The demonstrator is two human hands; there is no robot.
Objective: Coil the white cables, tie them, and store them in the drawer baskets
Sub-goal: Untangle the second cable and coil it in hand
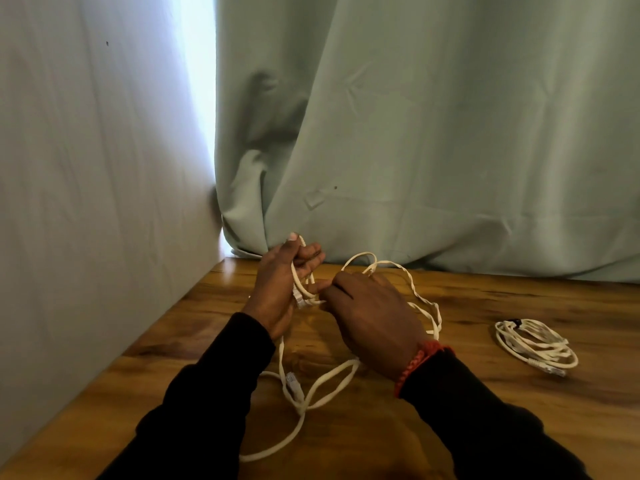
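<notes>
The left hand (277,289) holds loops of white cable (332,379) at centre, fingers curled round them; the right hand (374,313) pinches a strand beside it. Loose slack trails toward six o'clock over the table (485,393) and could snag or knot. A tied coil (535,344) lies at three o'clock

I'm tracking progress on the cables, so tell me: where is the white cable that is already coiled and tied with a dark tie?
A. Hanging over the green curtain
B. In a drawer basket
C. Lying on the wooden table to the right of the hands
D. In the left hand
C: the coiled white cable with the dark tie lies on the wooden table, right of the right hand, while both hands work a loose white cable.
</notes>
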